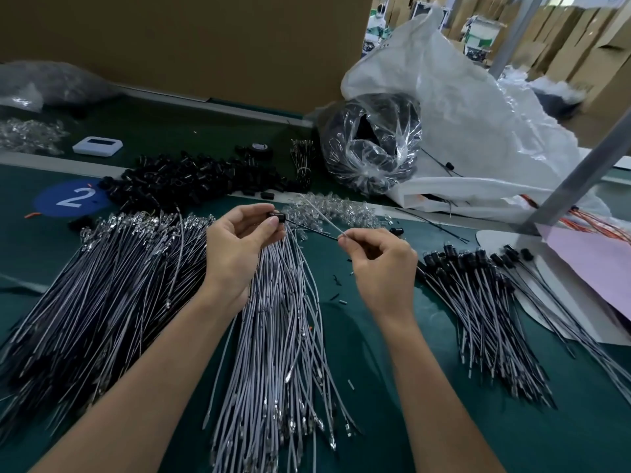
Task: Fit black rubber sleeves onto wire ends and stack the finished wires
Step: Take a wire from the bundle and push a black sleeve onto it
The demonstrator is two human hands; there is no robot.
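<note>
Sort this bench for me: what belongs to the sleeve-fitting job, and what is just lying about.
In the job: left hand holding a black sleeve; right hand pinching the wire; loose sleeve pile; bare grey wires; finished wire stack.

Lying about: white device; tape roll; white sack; pink sheet.

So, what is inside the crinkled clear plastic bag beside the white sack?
The crinkled clear plastic bag holds a black mass, probably coiled wires; glare and folds hide the details.
</note>
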